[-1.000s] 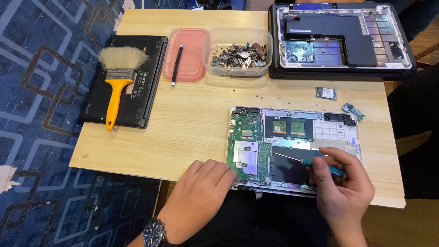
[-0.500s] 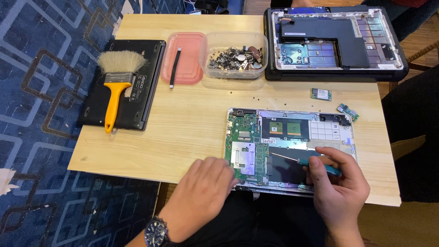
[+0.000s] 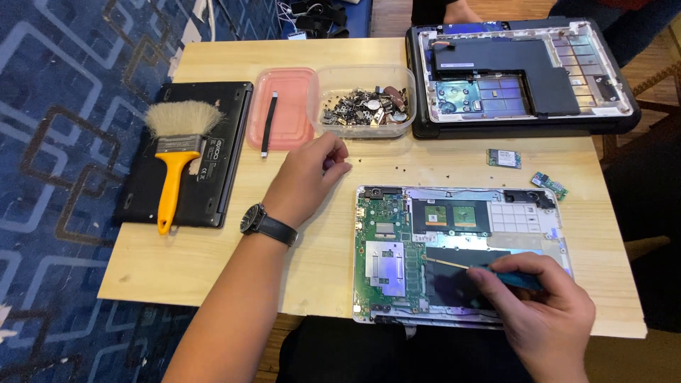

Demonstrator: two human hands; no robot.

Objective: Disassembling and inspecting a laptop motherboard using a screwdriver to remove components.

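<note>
Table edge: the opened white laptop (image 3: 461, 255) lies at the near edge of the wooden table (image 3: 213, 262), its front rim just over the lip beside the right hand (image 3: 543, 312).
Open room: bare wood lies left of the left hand (image 3: 308, 177) and between it and the laptop; loose screws dot the wood just beyond its fingertips.
Right grip: fingers closed round a blue-handled screwdriver (image 3: 489, 273), its shaft angled left, tip over the dark battery area of the laptop.
Left grip: fingers curled together, tips pinched; whether anything small is held cannot be told. A black wristwatch (image 3: 266, 223) sits behind it.
Clear tub (image 3: 365, 106): just beyond the left hand; holds a heap of screws and small metal parts.
Pink lid (image 3: 284, 106): touching the tub's left side; holds one black strip.
Dark laptop shell (image 3: 521, 74): well beyond the right hand, opened, at the far edge.
Paintbrush (image 3: 174, 163): far left of the left hand, lying on a black cover panel (image 3: 213, 184).
</note>
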